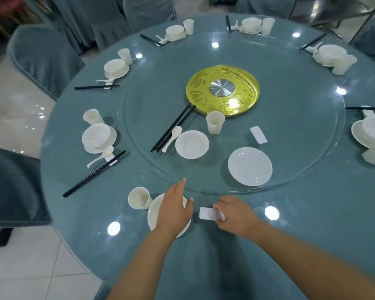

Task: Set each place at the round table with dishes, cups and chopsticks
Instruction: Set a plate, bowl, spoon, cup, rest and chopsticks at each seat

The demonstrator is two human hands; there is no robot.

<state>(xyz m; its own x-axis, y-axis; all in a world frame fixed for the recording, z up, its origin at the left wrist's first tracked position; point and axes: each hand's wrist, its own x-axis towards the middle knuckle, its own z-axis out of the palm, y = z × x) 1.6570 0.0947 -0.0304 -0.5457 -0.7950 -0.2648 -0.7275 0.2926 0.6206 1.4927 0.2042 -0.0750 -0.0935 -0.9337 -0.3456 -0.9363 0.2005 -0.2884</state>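
**Rest goes down at the near place**

The right hand (234,215) has its fingers curled on a white chopstick rest (208,213), pinching its right end against the teal table (312,224); I judge this a placing or squaring grip, so the rest ends up just right of the dish. The rest's long axis runs nine to three, its free end pointing at nine toward the plate (154,215), just beside it and not touching. The left hand (177,208) lies flat over that plate with its fingers straight, pointing to twelve and holding nothing; whether it touches the plate or only hovers I cannot tell. It probably steadies the dish. A cup (139,198) stands upright at ten of the plate, just beside it.

Further out, on the glass turntable (290,83), wait the loose pieces for what looks like the last setting: a flat plate (250,166) at one, a bowl (192,144) at twelve, a spoon (171,138) and a pair of black chopsticks (172,128) both slanting from seven to one, a second cup (214,122), and a spare rest (258,134). The near place has no chopsticks or spoon yet; the other places round the rim look laid
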